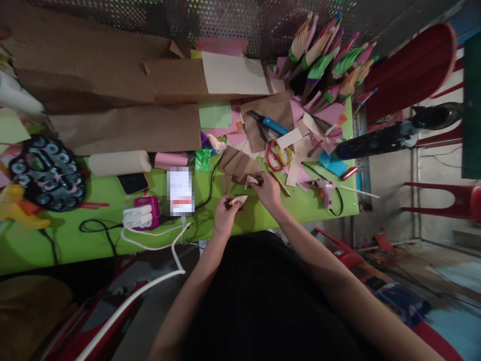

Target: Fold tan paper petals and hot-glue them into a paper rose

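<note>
My left hand (225, 213) is closed round a small folded piece of cream paper (239, 200) just above the green table (93, 235). Beside it, my right hand (267, 188) pinches a second small cream paper piece (251, 180). Both hands sit close together near the table's front edge. Right behind them lies a pile of brown paper cut-outs (237, 164).
Red-handled scissors (276, 155), a blue utility knife (270, 123) and a pink glue gun (325, 189) lie to the right. A bunch of paper cones (326, 60) stands at the back. Brown paper sheets (128, 128), a phone (132, 183), a power strip (141, 213) with white cable sit left.
</note>
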Motion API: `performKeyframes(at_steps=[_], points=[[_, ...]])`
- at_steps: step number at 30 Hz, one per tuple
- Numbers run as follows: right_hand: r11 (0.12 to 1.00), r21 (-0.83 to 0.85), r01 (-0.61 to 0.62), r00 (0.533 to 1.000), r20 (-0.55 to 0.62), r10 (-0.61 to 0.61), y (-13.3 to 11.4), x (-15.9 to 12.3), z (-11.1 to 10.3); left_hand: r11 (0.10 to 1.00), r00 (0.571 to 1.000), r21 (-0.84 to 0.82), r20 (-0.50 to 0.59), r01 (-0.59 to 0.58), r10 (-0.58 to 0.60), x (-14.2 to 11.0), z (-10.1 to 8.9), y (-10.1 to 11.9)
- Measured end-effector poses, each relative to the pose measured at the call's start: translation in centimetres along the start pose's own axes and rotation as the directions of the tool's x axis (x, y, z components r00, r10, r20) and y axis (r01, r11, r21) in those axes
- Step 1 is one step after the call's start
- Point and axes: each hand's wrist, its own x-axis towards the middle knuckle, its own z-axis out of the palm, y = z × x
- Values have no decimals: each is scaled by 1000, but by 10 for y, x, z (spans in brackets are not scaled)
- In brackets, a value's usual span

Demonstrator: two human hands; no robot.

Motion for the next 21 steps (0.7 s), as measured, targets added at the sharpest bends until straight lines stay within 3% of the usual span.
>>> performKeyframes(at_steps=[6, 10, 15, 21], points=[[955, 280, -99, 995, 40, 91, 1, -11, -5, 999, 998, 33, -39, -38, 39, -1, 1, 4], [883, 449, -135, 991, 78, 111, -5, -25, -2, 999, 999, 12, 13, -30, 30, -3, 4, 8], [859, 493, -138, 990, 65, 122, -14, -41, 2, 999, 1000, -30, 11, -12, 12, -2, 9, 9], [825, 537, -177, 980, 178, 94, -16, -45, -2, 999, 1000, -44, 10, 6, -5, 1, 9, 7]])
